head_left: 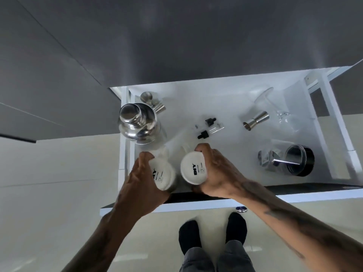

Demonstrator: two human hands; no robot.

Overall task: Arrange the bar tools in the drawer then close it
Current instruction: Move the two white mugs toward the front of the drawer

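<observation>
A white drawer (225,99) stands pulled out below me. My left hand (141,179) grips a white cup (164,176) turned bottom up at the drawer's front left. My right hand (214,173) grips a second white cup (193,170) beside it, also bottom up, with black print on its base. A steel cocktail shaker (138,122) stands upright at the back left, with a small steel tool (152,101) behind it. Two dropper bottles (210,127) lie mid-drawer. A steel jigger (255,120) and a clear stemmed glass (269,103) lie to the right.
A black round container (300,161) with a metal-and-glass piece (271,160) lies on its side at the drawer's front right. The drawer front (196,206) is between me and the contents. My feet in black socks (212,234) stand on the pale floor. A grey cabinet face (176,36) rises behind.
</observation>
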